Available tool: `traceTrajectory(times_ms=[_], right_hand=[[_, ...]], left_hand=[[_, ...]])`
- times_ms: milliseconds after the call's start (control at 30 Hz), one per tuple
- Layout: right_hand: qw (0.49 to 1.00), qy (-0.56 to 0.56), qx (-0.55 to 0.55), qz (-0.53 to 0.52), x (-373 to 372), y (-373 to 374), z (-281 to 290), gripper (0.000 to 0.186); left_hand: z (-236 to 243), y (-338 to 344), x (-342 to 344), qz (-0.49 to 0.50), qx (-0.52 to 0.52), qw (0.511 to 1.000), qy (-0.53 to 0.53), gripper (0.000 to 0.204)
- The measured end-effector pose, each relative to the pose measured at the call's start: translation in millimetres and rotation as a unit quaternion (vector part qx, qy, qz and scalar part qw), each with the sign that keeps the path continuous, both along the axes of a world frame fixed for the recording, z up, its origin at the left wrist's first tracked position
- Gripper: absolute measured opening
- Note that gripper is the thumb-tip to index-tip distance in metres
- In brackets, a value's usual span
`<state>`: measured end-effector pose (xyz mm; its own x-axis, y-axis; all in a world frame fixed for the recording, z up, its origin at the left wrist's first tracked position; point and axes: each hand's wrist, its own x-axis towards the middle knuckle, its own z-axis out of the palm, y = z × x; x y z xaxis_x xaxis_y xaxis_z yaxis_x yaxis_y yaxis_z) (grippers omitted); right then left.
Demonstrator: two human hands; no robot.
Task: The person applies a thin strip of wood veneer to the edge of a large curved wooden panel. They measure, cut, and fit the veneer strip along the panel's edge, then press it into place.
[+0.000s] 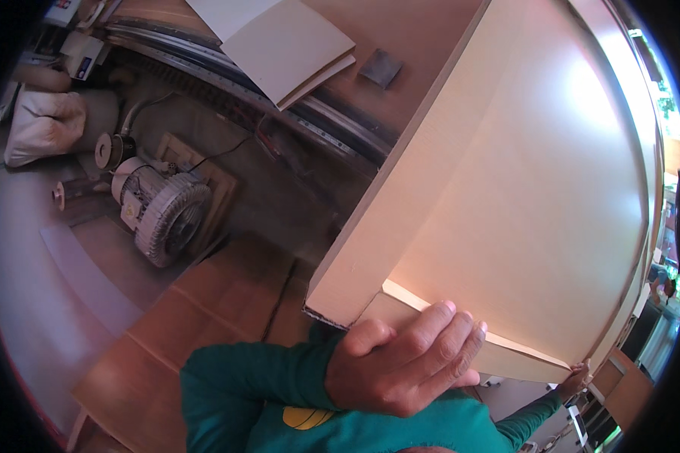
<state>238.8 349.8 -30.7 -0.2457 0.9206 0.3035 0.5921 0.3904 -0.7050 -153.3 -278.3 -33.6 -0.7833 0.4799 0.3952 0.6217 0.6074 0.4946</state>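
A large, pale tray-like panel [536,189] with raised borders fills the right half of the view, tilted up in front of me. Its smooth face catches bright light near the top right. My left hand [408,359] is closed over the near border, fingers on top and a fingertip showing below. Out at the near right corner, my right hand [579,376] grips the panel's edge; most of its fingers are small or hidden. A thin strip of the near border [521,347] lifts between the two hands.
Beyond the panel is a brown table [415,30] with metal rails, pale folded sheets [287,49] and a small grey square block [381,68]. On the floor at left sit a ribbed motor blower [162,208], a cloth bag [45,124] and flattened brown cardboard [204,302].
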Motion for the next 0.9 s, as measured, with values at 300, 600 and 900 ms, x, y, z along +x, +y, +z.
traceTrajectory(times_ms=[300,600,900], right_hand=[[0.995,-0.017,-0.082,-0.060,14.9,13.1,11.6,0.040],[0.995,-0.017,-0.097,0.009,56.0,61.2,13.3,0.029],[0.992,0.003,-0.100,-0.079,46.4,45.5,17.2,0.029]], left_hand=[[3.0,-2.8,-17.4,-0.058,0.033,0.998,0.010,0.027],[28.7,-5.4,-25.8,-0.036,-0.032,0.998,-0.044,0.024],[22.8,-2.3,-25.3,0.027,-0.055,0.998,-0.029,0.029]])
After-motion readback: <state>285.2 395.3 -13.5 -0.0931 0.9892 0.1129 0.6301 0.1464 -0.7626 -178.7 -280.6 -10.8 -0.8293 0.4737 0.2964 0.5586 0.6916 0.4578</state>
